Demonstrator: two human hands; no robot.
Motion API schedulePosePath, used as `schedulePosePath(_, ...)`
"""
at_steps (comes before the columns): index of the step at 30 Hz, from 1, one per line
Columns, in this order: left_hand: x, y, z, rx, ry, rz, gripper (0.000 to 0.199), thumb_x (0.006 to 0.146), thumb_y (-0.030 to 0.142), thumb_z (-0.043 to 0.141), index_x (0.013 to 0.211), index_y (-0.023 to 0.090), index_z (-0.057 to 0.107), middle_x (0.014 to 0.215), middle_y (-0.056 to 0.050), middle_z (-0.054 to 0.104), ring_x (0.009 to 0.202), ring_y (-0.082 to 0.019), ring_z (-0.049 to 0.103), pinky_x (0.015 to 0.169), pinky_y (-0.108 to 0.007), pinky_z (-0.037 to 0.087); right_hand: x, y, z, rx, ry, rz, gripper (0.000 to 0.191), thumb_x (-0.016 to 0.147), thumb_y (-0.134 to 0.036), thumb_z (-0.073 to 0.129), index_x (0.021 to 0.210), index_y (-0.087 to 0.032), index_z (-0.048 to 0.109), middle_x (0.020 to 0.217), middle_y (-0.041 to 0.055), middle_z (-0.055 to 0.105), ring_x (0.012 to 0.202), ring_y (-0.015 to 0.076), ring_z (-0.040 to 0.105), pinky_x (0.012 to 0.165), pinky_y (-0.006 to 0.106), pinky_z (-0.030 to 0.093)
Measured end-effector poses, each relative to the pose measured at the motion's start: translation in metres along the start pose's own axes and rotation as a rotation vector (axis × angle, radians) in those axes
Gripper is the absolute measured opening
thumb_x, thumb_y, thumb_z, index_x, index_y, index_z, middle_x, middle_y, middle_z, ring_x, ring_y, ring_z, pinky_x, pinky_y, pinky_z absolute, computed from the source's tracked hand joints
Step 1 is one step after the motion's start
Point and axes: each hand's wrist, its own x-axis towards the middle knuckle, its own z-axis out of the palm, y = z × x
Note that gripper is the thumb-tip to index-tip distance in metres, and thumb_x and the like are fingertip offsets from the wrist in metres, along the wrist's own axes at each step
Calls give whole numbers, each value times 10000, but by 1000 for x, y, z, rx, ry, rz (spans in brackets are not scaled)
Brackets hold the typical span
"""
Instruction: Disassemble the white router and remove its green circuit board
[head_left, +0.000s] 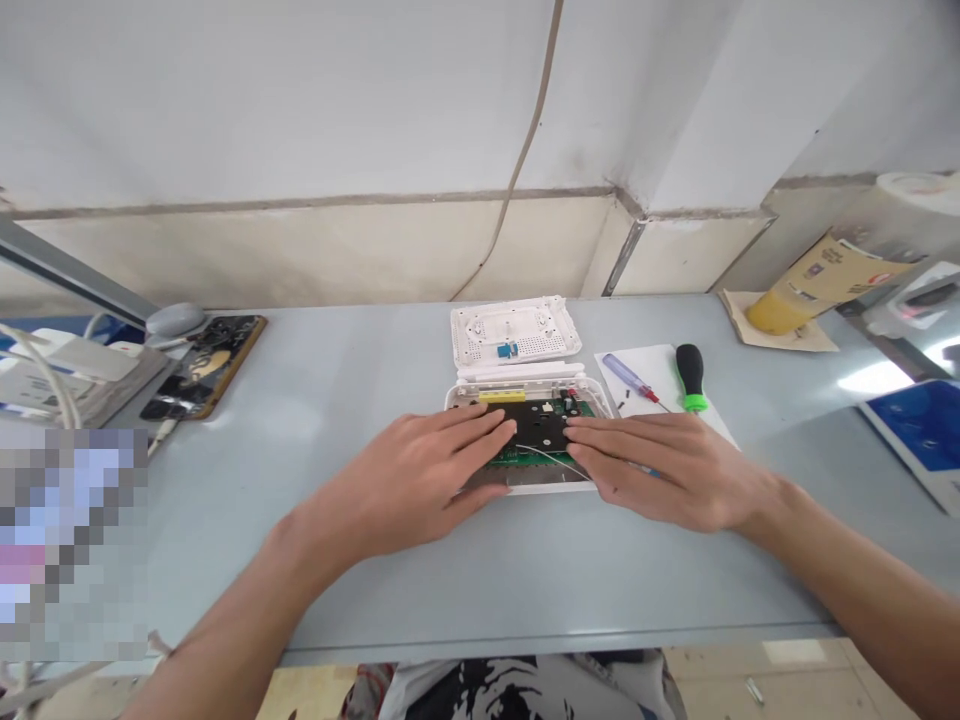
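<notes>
Both hands lie flat, our left hand (416,482) and right hand (667,472), fingers loosely spread, pinching nothing, on a green circuit board (525,458) in an open white plastic case (525,489) on a grey table (525,590). It looks light and fragile; we'd hold the case rim. The yellow label (502,396) is unreadable.

free: grey table (247,520) left of likely router casing (525,488) | blocking right: green-handled screwdriver (691,375)

White wall (300,100) above grey workbench (390,590)
</notes>
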Motion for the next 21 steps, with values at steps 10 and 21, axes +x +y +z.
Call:
schedulePosePath(10,-5,0,6,-70,96,49,290,1048,212,575,1294,208,729,1284,-65,783,1209,-245,742,850,-353,663,1,3,5,11,-80,27,130,968,-139,675,1082,-100,720,1046,115,814,932,212,788,633,318,653)
schedulePosePath(21,-6,-19,-2,-283,-95,-223,519,909,457,793,1401,320,698,1456,-72,657,1371,-331,537,1094,-498,550,-8,27,3,304,-362,574,689,861,-668,763,1389,-242,642,1400,132,642,1326,344,572,1074,575,564)
